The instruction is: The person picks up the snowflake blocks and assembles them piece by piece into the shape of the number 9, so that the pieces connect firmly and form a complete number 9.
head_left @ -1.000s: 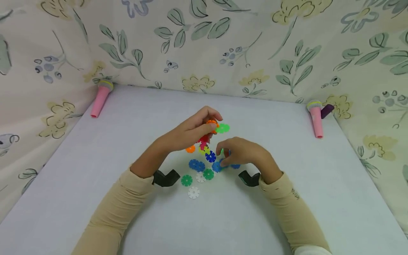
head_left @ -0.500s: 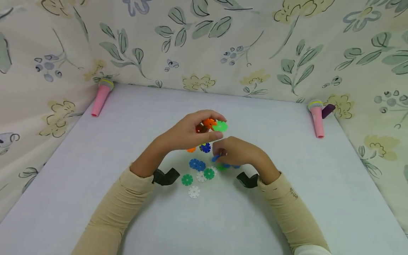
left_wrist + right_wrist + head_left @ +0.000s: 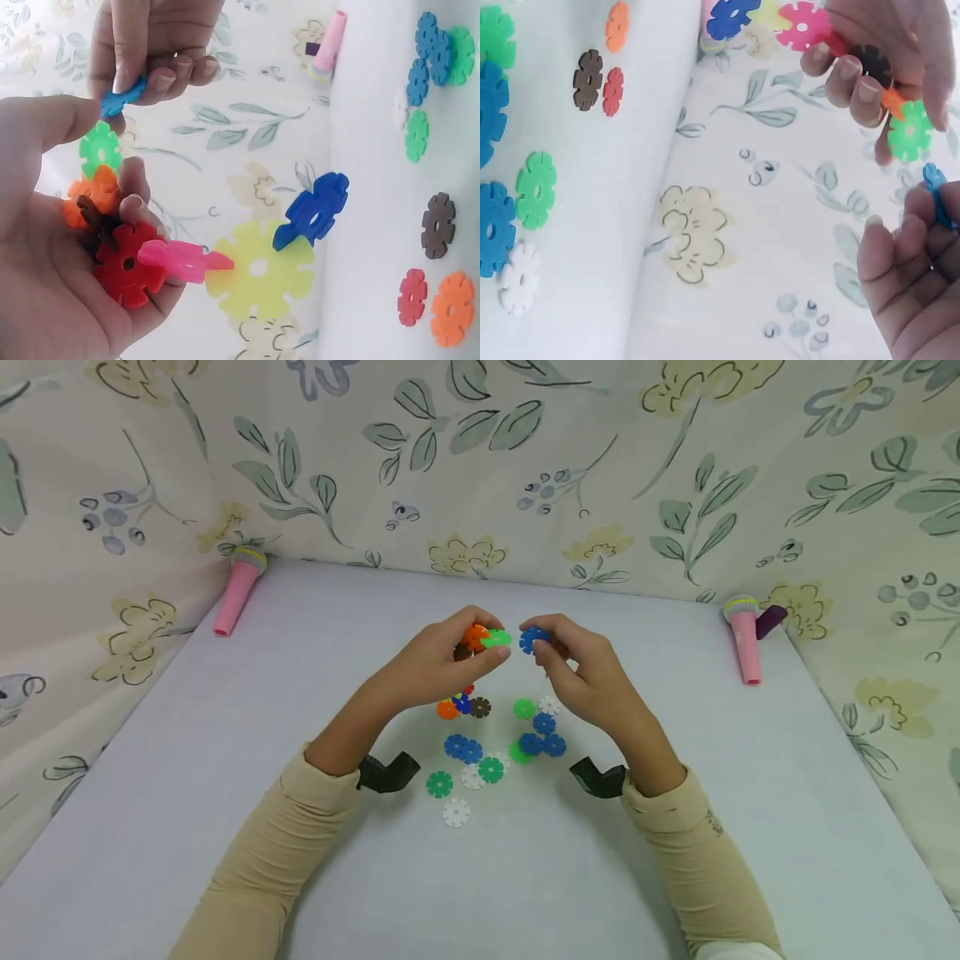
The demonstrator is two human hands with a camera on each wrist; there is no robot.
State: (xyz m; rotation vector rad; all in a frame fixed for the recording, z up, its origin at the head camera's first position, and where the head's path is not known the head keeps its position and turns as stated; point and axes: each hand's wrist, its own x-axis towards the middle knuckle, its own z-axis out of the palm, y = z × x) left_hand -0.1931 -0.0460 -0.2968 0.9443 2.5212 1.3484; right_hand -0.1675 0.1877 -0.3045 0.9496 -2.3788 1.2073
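Note:
A chain of notched snowflake discs runs through my left hand (image 3: 427,667). In the left wrist view its links are a light green disc (image 3: 100,152), an orange disc (image 3: 81,208), a brown disc seen edge-on, a red disc (image 3: 127,285), a pink disc (image 3: 187,259), a yellow disc (image 3: 259,289) and a dark blue disc (image 3: 319,214). My left fingers curl round the orange-to-red part. My right hand (image 3: 588,681) pinches a single blue disc (image 3: 532,638) between thumb and fingers. This disc faces the chain's light green end; the head view shows a small gap between them.
Loose discs lie on the white table (image 3: 375,877) below the hands: blue discs (image 3: 463,747), green discs (image 3: 439,785), white discs (image 3: 456,813), a brown disc (image 3: 481,707) and others. Pink toy microphones stand at the back left (image 3: 236,597) and back right (image 3: 745,647), near a floral cloth (image 3: 480,468).
My right hand has picked a blue disc off the table and lifted it up and away, beside the chain's green end. My left hand, still holding the chain, has shifted slightly left.

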